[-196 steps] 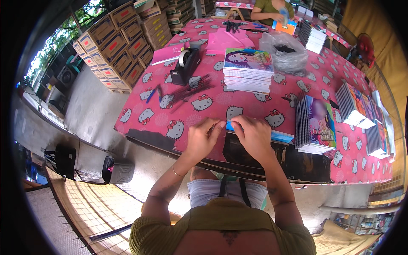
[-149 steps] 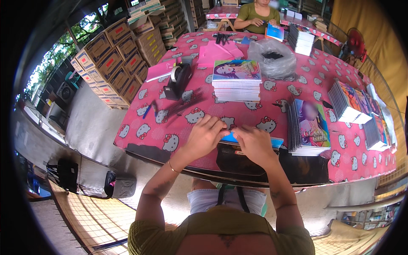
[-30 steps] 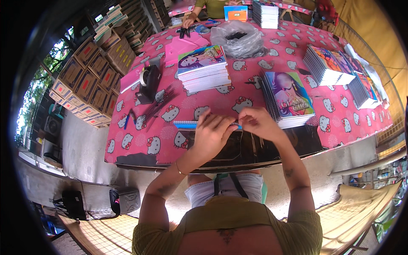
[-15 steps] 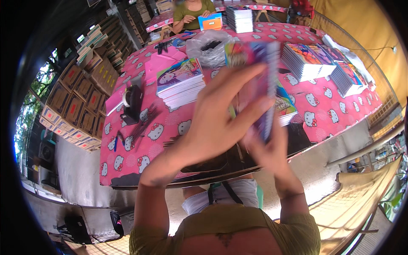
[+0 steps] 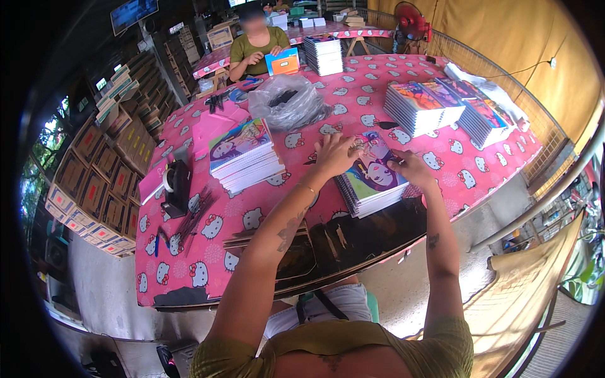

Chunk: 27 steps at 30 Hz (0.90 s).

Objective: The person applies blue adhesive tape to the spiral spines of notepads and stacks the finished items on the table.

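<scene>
A stack of spiral notebooks (image 5: 375,189) lies near the table's front edge, its top cover showing a purple-haired cartoon girl. At the far left corner of the top notebook (image 5: 370,160), my left hand (image 5: 337,155) has its fingers bent over the edge. My right hand (image 5: 411,170) grips the same notebook by its right side, fingertips on the cover. Left of my left arm stands another notebook stack (image 5: 250,165), its pages facing me. Both palms are turned down, so the undersides of my fingers are hidden.
A tape dispenser (image 5: 178,188), pens (image 5: 157,246) and a crumpled plastic bag (image 5: 287,104) lie on the pink patterned table (image 5: 252,217). More notebook stacks (image 5: 419,110) stand at the right. Across the table, a person (image 5: 259,47) holds a blue-and-orange booklet (image 5: 282,62).
The notebook that was raised upright between my hands now lies flat on the near stack. My hands have moved down and away from me with it, and the view has tilted up.
</scene>
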Each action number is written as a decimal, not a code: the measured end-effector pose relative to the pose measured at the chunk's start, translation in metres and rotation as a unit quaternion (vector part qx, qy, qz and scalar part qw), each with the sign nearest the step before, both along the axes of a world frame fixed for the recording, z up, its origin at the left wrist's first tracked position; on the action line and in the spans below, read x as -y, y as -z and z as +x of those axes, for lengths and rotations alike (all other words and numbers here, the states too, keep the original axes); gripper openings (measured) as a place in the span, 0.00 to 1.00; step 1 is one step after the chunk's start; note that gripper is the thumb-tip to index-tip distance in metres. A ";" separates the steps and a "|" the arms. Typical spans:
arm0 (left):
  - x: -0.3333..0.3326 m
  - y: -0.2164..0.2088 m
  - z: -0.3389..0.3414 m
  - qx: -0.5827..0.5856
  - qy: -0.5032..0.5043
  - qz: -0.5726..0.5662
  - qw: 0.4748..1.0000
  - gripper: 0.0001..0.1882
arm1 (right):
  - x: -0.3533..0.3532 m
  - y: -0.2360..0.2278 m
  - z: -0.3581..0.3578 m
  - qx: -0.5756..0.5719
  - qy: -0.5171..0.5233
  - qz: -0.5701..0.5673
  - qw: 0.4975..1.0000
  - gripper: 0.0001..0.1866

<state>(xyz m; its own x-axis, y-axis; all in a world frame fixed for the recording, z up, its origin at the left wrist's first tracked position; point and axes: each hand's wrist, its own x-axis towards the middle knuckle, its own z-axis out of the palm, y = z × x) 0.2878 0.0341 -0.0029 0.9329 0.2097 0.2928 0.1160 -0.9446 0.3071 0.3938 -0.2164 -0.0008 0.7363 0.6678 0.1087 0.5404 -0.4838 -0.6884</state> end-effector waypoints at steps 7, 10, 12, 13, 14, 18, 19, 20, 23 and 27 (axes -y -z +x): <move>-0.097 -0.070 -0.095 0.249 0.060 0.025 0.966 0.20 | -0.007 -0.035 -0.099 0.358 0.056 0.098 0.927 0.31; -0.178 -0.068 -0.169 0.156 -0.058 0.150 0.975 0.19 | -0.018 -0.040 -0.160 0.294 -0.026 0.186 0.937 0.27; -0.213 -0.027 -0.202 0.128 -0.085 0.181 0.971 0.17 | -0.041 -0.033 -0.184 0.245 -0.064 0.236 0.938 0.23; -0.225 -0.004 -0.213 0.114 -0.096 0.193 0.970 0.16 | -0.054 -0.030 -0.193 0.235 -0.094 0.242 0.937 0.23; -0.220 0.004 -0.210 0.108 -0.132 0.244 0.955 0.15 | -0.065 -0.026 -0.198 0.230 -0.116 0.245 0.935 0.24; -0.185 -0.021 -0.225 0.191 -0.112 0.282 0.934 0.14 | -0.092 -0.024 -0.219 0.181 -0.161 0.254 0.936 0.30; -0.162 -0.046 -0.229 0.212 -0.113 0.264 0.934 0.14 | -0.097 -0.026 -0.221 0.169 -0.155 0.268 0.936 0.32; -0.128 -0.075 -0.237 0.230 -0.114 0.246 0.934 0.14 | -0.102 -0.028 -0.220 0.180 -0.140 0.281 0.932 0.37; -0.065 -0.115 -0.260 0.252 -0.022 0.134 0.958 0.13 | -0.121 -0.014 -0.216 -0.028 -0.134 0.413 0.900 0.38; -0.031 -0.123 -0.292 0.205 0.026 0.084 0.975 0.12 | -0.105 0.022 -0.229 -0.254 -0.192 0.388 0.865 0.17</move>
